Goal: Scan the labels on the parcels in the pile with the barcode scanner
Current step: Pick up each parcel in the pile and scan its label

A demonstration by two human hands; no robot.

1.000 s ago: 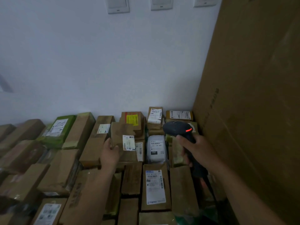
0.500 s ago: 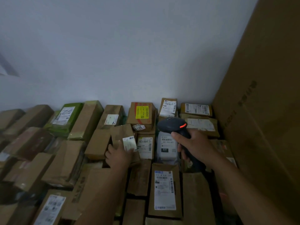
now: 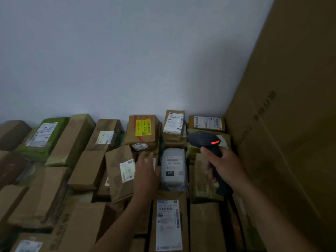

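A pile of labelled cardboard parcels fills the lower half of the view. My right hand (image 3: 225,168) grips the handle of a black barcode scanner (image 3: 203,140), its red light lit, held over the parcels at the right. My left hand (image 3: 147,171) is blurred, fingers extended, over a labelled brown parcel between a tilted brown parcel (image 3: 120,171) with a white label and a grey bag parcel (image 3: 173,166) marked 231. A box with a yellow label (image 3: 143,130) stands behind them. A long parcel with a white label (image 3: 169,224) lies in front.
A large upright cardboard sheet (image 3: 291,124) walls off the right side. A white wall (image 3: 127,60) stands behind the pile. A green wrapped parcel (image 3: 43,137) lies at the far left, with more brown boxes around it.
My left hand has let go of the tilted brown parcel and moved right toward the grey bag. The scanner has shifted right, and the view has tilted down a little.
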